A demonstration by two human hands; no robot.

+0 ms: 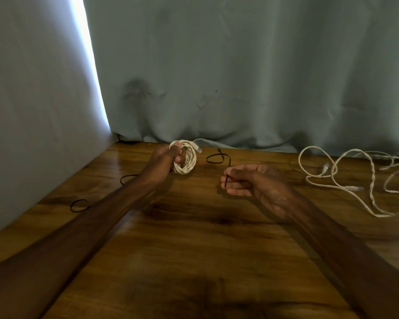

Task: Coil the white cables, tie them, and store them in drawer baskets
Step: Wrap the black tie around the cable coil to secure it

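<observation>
— How is the coiled cable (186, 162) oriented?
— It is held on edge above the table (194, 249), toward 11 o'clock. Its oval runs from 12 to 6, and the plug (197, 148) is pointed toward 3.
— How is it gripped?
— It is clasped by the left hand (167, 160), with fingers curled through the ring.
— And the right hand (249, 180)?
— A black tie (226, 178) is pinched there, looped toward 11. A loose cable (355, 187) is spread at 3.
</observation>
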